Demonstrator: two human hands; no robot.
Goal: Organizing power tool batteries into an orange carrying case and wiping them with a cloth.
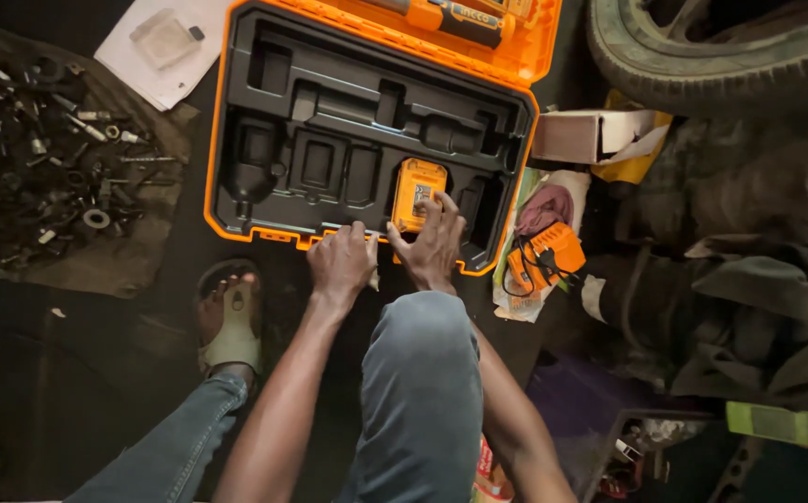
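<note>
At the front edge of the open tool case (264,130), the right hand (432,247) has its fingers (443,212) spread and bent over the lower end of an orange battery pack (417,193), fingertips touching it; the grip is loose rather than closed round it. That pack sits upright in a moulded pocket of the black tray, near the front rim and right of centre. Just beside it, the left hand (341,261) rests palm down on the case's orange front rim, fingers curled forward over the edge and holding nothing. Both forearms reach out from below, one on each side of a raised knee in grey jeans (418,373), wrists nearly straight.

Outward from the hands, the case lies on the dark floor with its lid thrown back. An orange charger (546,256) with a coiled cable lies on a cloth to the right of the case, near the right hand. A sandalled foot (229,317) is planted left of the left hand. Farther left, loose nuts and bolts (50,149) are scattered on a rag, and a tyre (721,56) lies at the upper right.
</note>
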